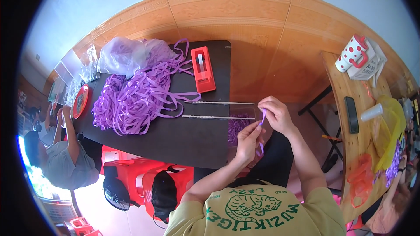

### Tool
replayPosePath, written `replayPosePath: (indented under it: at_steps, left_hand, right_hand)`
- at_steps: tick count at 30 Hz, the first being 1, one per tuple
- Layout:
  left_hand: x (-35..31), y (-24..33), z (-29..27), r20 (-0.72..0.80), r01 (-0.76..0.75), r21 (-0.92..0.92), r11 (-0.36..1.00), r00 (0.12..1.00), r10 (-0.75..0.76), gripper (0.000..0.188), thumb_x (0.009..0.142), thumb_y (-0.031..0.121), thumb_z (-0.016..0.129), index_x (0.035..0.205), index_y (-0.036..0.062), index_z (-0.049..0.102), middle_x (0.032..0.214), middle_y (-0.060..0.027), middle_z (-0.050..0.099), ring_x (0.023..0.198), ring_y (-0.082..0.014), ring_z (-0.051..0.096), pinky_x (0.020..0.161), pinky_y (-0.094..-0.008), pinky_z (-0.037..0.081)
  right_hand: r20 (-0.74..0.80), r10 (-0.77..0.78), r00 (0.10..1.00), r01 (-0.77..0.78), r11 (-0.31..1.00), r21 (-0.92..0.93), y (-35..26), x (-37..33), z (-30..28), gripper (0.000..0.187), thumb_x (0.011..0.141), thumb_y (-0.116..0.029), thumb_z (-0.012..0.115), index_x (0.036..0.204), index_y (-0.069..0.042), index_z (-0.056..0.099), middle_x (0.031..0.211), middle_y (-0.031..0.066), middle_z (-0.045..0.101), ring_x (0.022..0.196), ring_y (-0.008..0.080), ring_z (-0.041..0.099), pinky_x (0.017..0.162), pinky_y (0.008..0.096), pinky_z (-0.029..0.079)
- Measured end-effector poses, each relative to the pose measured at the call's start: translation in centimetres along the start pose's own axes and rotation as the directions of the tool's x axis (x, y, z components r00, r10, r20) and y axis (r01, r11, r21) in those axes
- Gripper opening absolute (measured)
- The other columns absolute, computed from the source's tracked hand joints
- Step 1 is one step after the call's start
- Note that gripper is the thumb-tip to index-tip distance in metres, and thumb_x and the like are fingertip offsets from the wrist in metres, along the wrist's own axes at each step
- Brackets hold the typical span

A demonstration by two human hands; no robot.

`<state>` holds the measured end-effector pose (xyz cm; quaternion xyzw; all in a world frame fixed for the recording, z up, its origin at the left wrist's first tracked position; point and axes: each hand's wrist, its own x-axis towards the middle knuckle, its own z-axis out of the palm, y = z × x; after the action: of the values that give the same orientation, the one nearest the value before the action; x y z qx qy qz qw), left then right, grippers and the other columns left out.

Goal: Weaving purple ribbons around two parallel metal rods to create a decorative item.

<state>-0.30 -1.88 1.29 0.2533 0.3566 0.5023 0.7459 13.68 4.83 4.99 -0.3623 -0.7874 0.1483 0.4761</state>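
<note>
Between my two hands a short length of purple ribbon (263,118) is held just past the table's right edge. My left hand (249,139) pinches it lower down, with an end hanging below the fingers. The fingers of my right hand (276,112) are closed on its upper part. Close by, two thin metal rods (221,102) stick out over the table edge, their tips near my hands. A large tangled heap of purple ribbon (131,100) lies on the dark table (199,142), one loop reaching toward the rods. Below the rods is a container with many purple pieces (238,129).
A red tape dispenser (203,70) and a clear plastic bag (131,54) are on the dark table. At right, a wooden table (356,144) bears a spotted tumbler (352,53), a phone (351,114) and a yellow bag (389,131). Red stools (168,188) stand below; people work left and right.
</note>
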Motion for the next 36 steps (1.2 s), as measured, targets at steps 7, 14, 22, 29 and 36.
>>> replayPosePath:
  at_steps: [7, 14, 22, 29, 36]
  left_hand:
    - [2.4, -0.2, -1.2, -0.021, -0.168, -0.053, 0.984, 0.986, 0.167, 0.027, 0.094, 0.011, 0.049, 0.118, -0.001, 0.055, 0.084, -0.0037, 0.061, 0.059, -0.0057, 0.05, 0.05, -0.0167, 0.039]
    - [3.2, -0.2, -2.1, -0.048, -0.147, -0.132, 0.98, 0.989, 0.142, 0.023, 0.093, 0.014, 0.052, 0.112, 0.0027, 0.059, 0.082, -0.0017, 0.061, 0.056, -0.0051, 0.049, 0.048, -0.0168, 0.035]
    - [3.1, -0.5, -2.4, -0.169, -0.271, 0.152, 0.951, 0.94, 0.295, 0.015, 0.091, 0.011, 0.056, 0.101, 0.003, 0.062, 0.08, -0.0012, 0.062, 0.068, -0.0063, 0.055, 0.061, -0.0191, 0.041]
    - [3.9, -1.7, -2.4, -0.224, -0.465, 0.124, 0.876, 0.847, 0.481, 0.009, 0.084, 0.001, 0.063, 0.093, 0.0027, 0.064, 0.086, -0.0018, 0.064, 0.076, -0.0067, 0.056, 0.071, -0.019, 0.043]
    - [4.0, -2.1, -2.5, -0.254, -0.472, 0.193, 0.86, 0.823, 0.508, 0.009, 0.083, 0.001, 0.064, 0.091, 0.0037, 0.065, 0.084, 0.0006, 0.062, 0.076, -0.0053, 0.053, 0.071, -0.019, 0.042]
  right_hand:
    - [0.049, -0.012, 0.999, 0.01, 0.998, 0.055, 1.8, 3.4, 0.9, 0.017, 0.074, 0.011, 0.053, 0.085, -0.001, 0.059, 0.081, 0.0103, 0.06, 0.075, 0.0263, 0.06, 0.064, 0.033, 0.048]
    - [0.159, 0.026, 0.987, -0.061, 0.974, 0.22, 3.4, 5.5, 2.8, 0.019, 0.074, 0.012, 0.054, 0.086, 0.0, 0.062, 0.082, 0.0097, 0.061, 0.073, 0.0228, 0.061, 0.063, 0.0295, 0.048]
    - [0.137, 0.162, 0.977, -0.192, 0.95, 0.245, 5.5, 2.1, 4.7, 0.016, 0.074, 0.01, 0.059, 0.085, 0.001, 0.064, 0.078, 0.01, 0.063, 0.073, 0.022, 0.063, 0.064, 0.0282, 0.048]
    - [-0.114, 0.195, 0.974, -0.159, 0.951, 0.266, 4.7, 1.1, 5.8, 0.016, 0.074, 0.01, 0.061, 0.087, 0.002, 0.064, 0.084, 0.0112, 0.063, 0.076, 0.0228, 0.064, 0.067, 0.0287, 0.051]
    - [-0.245, -0.201, 0.948, 0.162, 0.972, -0.172, 4.0, 4.0, 4.5, 0.021, 0.069, 0.007, 0.068, 0.088, -0.002, 0.066, 0.084, 0.0101, 0.062, 0.074, 0.0241, 0.063, 0.063, 0.0316, 0.053]
